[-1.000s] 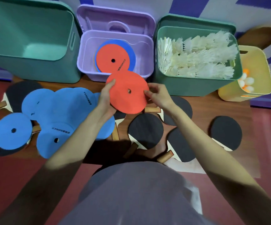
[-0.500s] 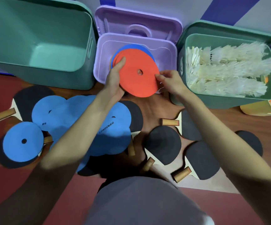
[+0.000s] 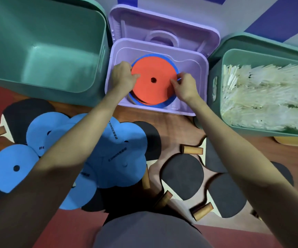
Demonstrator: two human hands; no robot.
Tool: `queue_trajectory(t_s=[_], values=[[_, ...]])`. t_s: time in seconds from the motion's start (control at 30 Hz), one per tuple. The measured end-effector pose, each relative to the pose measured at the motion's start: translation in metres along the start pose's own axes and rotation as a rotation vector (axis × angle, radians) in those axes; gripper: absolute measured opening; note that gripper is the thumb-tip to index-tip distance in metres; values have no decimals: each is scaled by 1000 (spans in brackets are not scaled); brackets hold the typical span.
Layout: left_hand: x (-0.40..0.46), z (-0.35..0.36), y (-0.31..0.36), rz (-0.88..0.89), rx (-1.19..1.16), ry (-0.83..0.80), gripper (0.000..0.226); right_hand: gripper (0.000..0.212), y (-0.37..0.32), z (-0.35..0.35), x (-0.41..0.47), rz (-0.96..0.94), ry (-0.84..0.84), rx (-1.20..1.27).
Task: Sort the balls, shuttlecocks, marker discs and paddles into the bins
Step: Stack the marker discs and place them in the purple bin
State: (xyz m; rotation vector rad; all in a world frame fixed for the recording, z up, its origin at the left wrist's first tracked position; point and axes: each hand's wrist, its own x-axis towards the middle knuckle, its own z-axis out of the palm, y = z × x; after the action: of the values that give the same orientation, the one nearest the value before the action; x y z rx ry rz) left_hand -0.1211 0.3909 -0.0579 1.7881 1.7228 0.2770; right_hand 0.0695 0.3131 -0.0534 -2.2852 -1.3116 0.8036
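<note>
Red floor, wooden board; pale wall, blue stripes

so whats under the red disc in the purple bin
A blue marker disc shows beneath the red disc in the purple bin. Anything lower is covered.

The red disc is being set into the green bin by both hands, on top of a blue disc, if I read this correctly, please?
Not quite: the head view shows the red disc in the purple bin, not a green one. The rest holds: the left hand and right hand both hold it, above a blue disc.
</note>
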Motion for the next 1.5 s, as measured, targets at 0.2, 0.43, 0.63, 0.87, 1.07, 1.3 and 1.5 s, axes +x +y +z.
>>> queue_trajectory(t_s=[0.2, 0.43, 0.63, 0.87, 1.07, 1.3, 1.5], values=[[-3, 4, -9, 69, 93, 39, 19, 22, 1, 6, -3, 1, -75, -138], [-42, -18, -6, 234, -22, 141, 30, 29, -10, -7, -41, -184, 18, -110], [-130, -31, -26, 331, -205, 308, 14, 25, -14, 8, -140, -531, 133, 75], [-211, 4, -119, -32, 0, 58, 19, 23, 33, 72, -205, -301, -171, -129], [-264, 23, -147, -177, 107, -93, 34, 41, 39, 117, -235, -16, -318, -145], [-293, 36, -152, -95, 91, -172, 54, 52, 26, 123, -242, 120, -301, -26], [-310, 32, -145, -117, -10, -173, 52, 16, 31, 103, -242, -46, -425, 2]])
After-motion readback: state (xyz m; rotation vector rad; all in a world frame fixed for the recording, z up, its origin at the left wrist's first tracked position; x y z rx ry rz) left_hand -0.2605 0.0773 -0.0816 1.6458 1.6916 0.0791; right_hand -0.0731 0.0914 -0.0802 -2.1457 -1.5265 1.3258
